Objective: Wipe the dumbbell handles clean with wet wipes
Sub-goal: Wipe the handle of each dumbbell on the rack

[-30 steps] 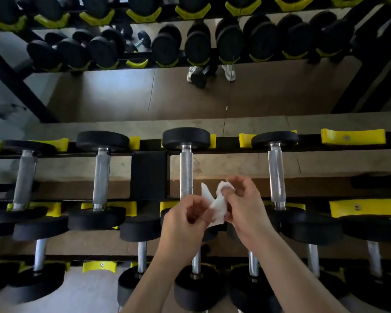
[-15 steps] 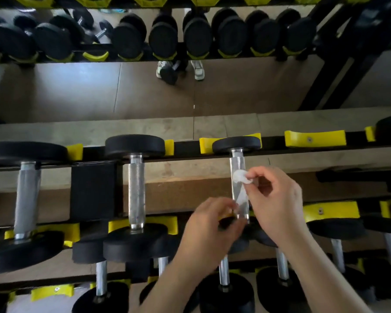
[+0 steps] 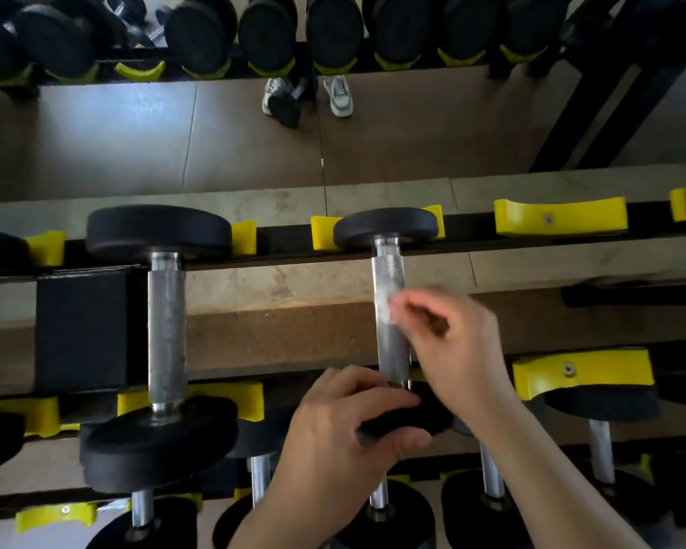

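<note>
On the top tier of a black dumbbell rack [image 3: 468, 231], a dumbbell [image 3: 387, 228] lies with its length running away from the person, its far black head sitting in a yellow cradle. Its knurled steel handle [image 3: 389, 271] spans the gap between the two rails. The left hand [image 3: 345, 437] grips the near black head of this dumbbell, fingers curled over its top edge and thumb beneath. The right hand [image 3: 456, 346] is blurred, its fingers bent together and pinching a small white wet wipe [image 3: 385, 307] against the right side of the handle, about midway along. The wipe shows only as a pale smear, so its folds cannot be made out.

Well apart to the left on the same tier rests a second dumbbell [image 3: 166, 334], larger, with a duller, spotted handle. To the right sits another yellow cradle [image 3: 559, 217]. Below, on a lower tier, more dumbbells [image 3: 600, 449] show short bright handles and black heads. At the top of the view, a pair of pale shoes [image 3: 337, 95] stands on brown floor.
</note>
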### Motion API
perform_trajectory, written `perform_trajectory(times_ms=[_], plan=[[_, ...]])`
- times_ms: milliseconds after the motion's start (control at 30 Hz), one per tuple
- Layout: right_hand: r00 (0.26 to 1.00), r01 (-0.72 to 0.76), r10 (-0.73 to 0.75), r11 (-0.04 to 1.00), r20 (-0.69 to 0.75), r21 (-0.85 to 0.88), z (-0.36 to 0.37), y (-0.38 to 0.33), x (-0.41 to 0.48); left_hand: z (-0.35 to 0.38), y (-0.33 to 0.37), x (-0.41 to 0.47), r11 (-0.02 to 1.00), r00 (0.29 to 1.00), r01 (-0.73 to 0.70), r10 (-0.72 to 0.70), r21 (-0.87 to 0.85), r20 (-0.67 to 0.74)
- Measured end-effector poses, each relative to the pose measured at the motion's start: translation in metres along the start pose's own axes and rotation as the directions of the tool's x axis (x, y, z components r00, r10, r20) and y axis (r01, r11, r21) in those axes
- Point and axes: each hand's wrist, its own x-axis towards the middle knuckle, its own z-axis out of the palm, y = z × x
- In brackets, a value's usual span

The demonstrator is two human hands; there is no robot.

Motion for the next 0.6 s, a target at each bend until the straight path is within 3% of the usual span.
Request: perform_trajectory(times_ms=[100,233,400,533,600], plan=[[0.994,0.085,-0.080,0.994,0.071,-0.068,-0.001,0.002,-0.002,0.002,-0.001,-0.001,0.999,1.000,-0.024,0.024,0.032,-0.015],[0.980,0.089,-0.095,0.995,-0.174,-0.040,0.007,0.007,0.042,-0.002,0.004,0.001,0.993,0.999,-0.051,0.049,0.104,0.020],[0.997,0.055,-0.053,0.998,-0.060,0.032,0.000,0.008,0.022,-0.010,0.012,0.012,0.997,0.999,-0.029,0.026,0.068,0.036],[0.975,0.132,-0.160,0.975,-0.152,-0.179,-0.003,0.005,0.038,-0.003,0.017,0.014,0.996,0.999,-0.039,0.039,0.082,0.008],[0.991,0.106,-0.119,0.979,-0.065,-0.173,-0.009,0.007,0.018,0.001,0.017,0.011,0.996,0.999,-0.034,0.036,0.088,-0.027]])
